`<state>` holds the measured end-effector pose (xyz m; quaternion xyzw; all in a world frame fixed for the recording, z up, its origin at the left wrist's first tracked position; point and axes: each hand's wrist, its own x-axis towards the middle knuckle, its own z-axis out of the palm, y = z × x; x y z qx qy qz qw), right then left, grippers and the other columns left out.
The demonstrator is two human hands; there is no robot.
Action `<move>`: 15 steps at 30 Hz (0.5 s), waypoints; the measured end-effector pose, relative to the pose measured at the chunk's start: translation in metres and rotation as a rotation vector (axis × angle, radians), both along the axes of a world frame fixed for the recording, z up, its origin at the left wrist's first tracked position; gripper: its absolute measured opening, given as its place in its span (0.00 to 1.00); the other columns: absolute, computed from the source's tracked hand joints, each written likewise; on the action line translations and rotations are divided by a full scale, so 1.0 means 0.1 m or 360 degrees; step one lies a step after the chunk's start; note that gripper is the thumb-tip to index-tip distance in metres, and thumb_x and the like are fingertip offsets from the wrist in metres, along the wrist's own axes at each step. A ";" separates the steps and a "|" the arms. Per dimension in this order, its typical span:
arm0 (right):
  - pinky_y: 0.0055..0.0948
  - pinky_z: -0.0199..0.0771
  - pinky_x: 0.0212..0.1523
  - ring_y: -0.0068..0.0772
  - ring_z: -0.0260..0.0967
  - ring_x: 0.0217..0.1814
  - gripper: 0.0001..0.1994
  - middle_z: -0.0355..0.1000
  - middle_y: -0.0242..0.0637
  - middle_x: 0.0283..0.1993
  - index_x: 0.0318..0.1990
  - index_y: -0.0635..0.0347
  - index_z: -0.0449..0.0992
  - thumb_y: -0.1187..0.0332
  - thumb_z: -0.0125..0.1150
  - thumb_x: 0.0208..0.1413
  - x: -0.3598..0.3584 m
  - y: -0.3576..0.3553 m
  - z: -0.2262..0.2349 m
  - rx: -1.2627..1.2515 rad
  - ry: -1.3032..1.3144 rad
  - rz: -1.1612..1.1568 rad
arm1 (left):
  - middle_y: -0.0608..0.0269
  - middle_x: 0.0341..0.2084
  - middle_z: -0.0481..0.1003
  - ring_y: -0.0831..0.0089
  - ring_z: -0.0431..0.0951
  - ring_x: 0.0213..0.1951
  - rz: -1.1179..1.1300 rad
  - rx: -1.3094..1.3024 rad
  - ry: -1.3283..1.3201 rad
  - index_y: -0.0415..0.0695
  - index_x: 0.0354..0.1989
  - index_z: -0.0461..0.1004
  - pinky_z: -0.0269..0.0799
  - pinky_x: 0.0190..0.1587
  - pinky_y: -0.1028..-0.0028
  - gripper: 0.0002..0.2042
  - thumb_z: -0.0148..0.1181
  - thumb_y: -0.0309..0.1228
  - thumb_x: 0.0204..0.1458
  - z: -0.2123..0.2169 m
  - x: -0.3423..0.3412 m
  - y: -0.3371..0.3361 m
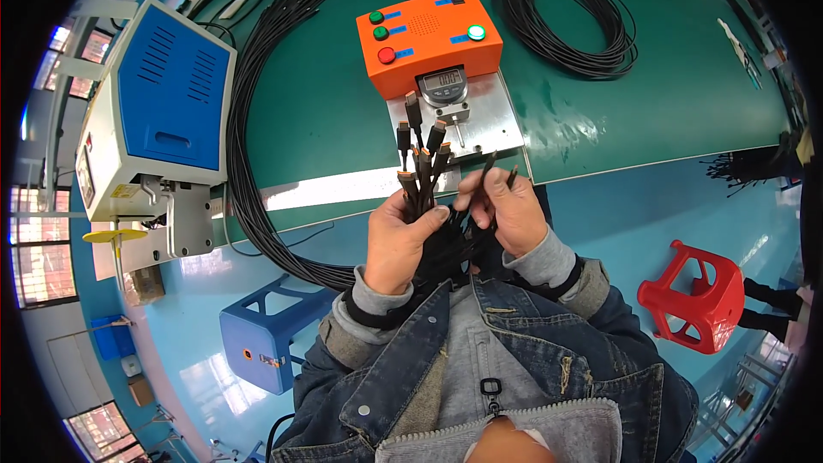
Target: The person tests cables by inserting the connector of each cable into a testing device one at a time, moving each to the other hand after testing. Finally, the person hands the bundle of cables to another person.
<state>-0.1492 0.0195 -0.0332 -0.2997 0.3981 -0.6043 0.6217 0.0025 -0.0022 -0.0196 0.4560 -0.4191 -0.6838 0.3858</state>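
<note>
My left hand (396, 238) is closed around a bunch of black cables (423, 167), whose plugs fan upward above the thumb. Some of these plugs have bare metal tips and others show orange at the end. Beside it, my right hand (513, 213) is pinched on thin black cable ends (488, 168), which poke out between its fingers. The cable lengths below both hands are partly hidden against my dark jacket. Just beyond the hands lies a metal plate (500, 120) carrying a digital gauge (444, 86), in front of an orange box (429, 33) with several round buttons.
A blue and white machine (171, 94) stands at the left table edge. One long cable bundle (243, 137) curves from the green table (317, 120) toward my lap; a coiled bundle (557, 47) lies at the back right. Blue (266, 339) and red (703, 300) stools stand on the floor.
</note>
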 end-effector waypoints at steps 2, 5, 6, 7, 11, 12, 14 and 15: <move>0.14 0.55 0.15 0.17 0.56 0.14 0.17 0.68 0.36 0.20 0.27 0.65 0.71 0.57 0.49 0.51 -0.01 0.02 0.03 -0.0010 -0.0100 0.0012 | 0.69 0.22 0.70 0.84 0.66 0.25 -0.0014 -0.0017 0.0001 0.37 0.28 0.69 0.63 0.29 0.84 0.07 0.57 0.19 0.39 -0.01 0.01 0.00; 0.14 0.54 0.14 0.17 0.56 0.12 0.16 0.67 0.36 0.18 0.26 0.65 0.72 0.59 0.49 0.51 -0.05 0.00 -0.01 0.0108 -0.0028 0.0045 | 0.69 0.22 0.69 0.84 0.67 0.25 -0.0014 -0.0026 0.0023 0.37 0.28 0.69 0.63 0.29 0.84 0.06 0.57 0.19 0.40 0.00 0.02 0.00; 0.14 0.54 0.14 0.17 0.56 0.12 0.15 0.67 0.35 0.17 0.26 0.66 0.72 0.60 0.50 0.51 -0.07 -0.03 -0.04 0.0230 0.0094 0.0075 | 0.69 0.22 0.69 0.84 0.67 0.25 -0.0006 -0.0029 0.0044 0.37 0.28 0.69 0.63 0.29 0.84 0.06 0.57 0.19 0.40 0.01 0.02 0.01; 0.14 0.54 0.13 0.16 0.56 0.11 0.15 0.67 0.35 0.16 0.25 0.66 0.72 0.61 0.50 0.51 -0.08 -0.04 -0.05 0.0351 0.0216 0.0105 | 0.69 0.22 0.69 0.83 0.67 0.25 0.0003 -0.0033 0.0066 0.37 0.28 0.69 0.62 0.30 0.84 0.06 0.57 0.19 0.40 0.02 0.02 0.01; 0.14 0.53 0.12 0.16 0.55 0.10 0.14 0.66 0.34 0.14 0.24 0.66 0.72 0.63 0.50 0.51 -0.06 -0.07 -0.03 0.0383 0.0393 0.0111 | 0.69 0.22 0.69 0.83 0.67 0.25 -0.0008 -0.0029 0.0079 0.37 0.28 0.69 0.63 0.30 0.84 0.06 0.57 0.20 0.40 0.04 0.02 0.00; 0.14 0.53 0.12 0.16 0.55 0.10 0.14 0.66 0.34 0.14 0.24 0.66 0.72 0.63 0.50 0.51 -0.06 -0.07 -0.04 0.0386 0.0393 0.0111 | 0.69 0.22 0.69 0.83 0.67 0.25 -0.0008 -0.0026 0.0079 0.37 0.28 0.69 0.63 0.30 0.84 0.06 0.57 0.20 0.40 0.03 0.02 0.00; 0.14 0.53 0.12 0.15 0.55 0.10 0.14 0.66 0.34 0.14 0.24 0.66 0.72 0.63 0.51 0.50 -0.06 -0.07 -0.04 0.0407 0.0394 0.0062 | 0.69 0.22 0.69 0.83 0.67 0.25 -0.0006 -0.0026 0.0084 0.37 0.28 0.69 0.63 0.30 0.84 0.06 0.57 0.20 0.40 0.03 0.02 0.01; 0.14 0.53 0.12 0.15 0.54 0.10 0.13 0.66 0.34 0.14 0.24 0.66 0.72 0.63 0.51 0.50 -0.06 -0.07 -0.04 0.0418 0.0395 0.0037 | 0.69 0.22 0.69 0.83 0.67 0.25 -0.0004 -0.0025 0.0087 0.37 0.28 0.69 0.63 0.30 0.84 0.06 0.57 0.20 0.40 0.03 0.02 0.01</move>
